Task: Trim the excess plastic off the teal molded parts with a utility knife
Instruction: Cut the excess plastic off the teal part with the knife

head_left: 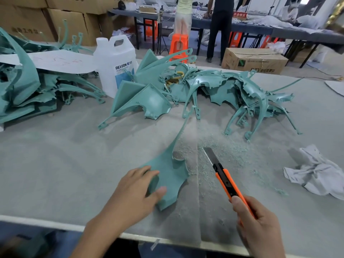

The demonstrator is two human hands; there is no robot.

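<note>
My left hand (pixel 130 190) grips the near end of a teal molded part (pixel 170 175), fingers over its top edge, thumb on its face. The part's thin tip runs away from the hand. My right hand (pixel 260 222) is wrapped round an orange utility knife (pixel 228 183), blade out, pointing forward just right of the part and apart from it. Teal shavings (pixel 223 146) lie beneath the blade. Right of that hand sits a crumpled grey cloth (pixel 316 175). Well beyond both hands are a pile of teal parts (pixel 214 86) and a white DEXCON jug (pixel 115 66).
</note>
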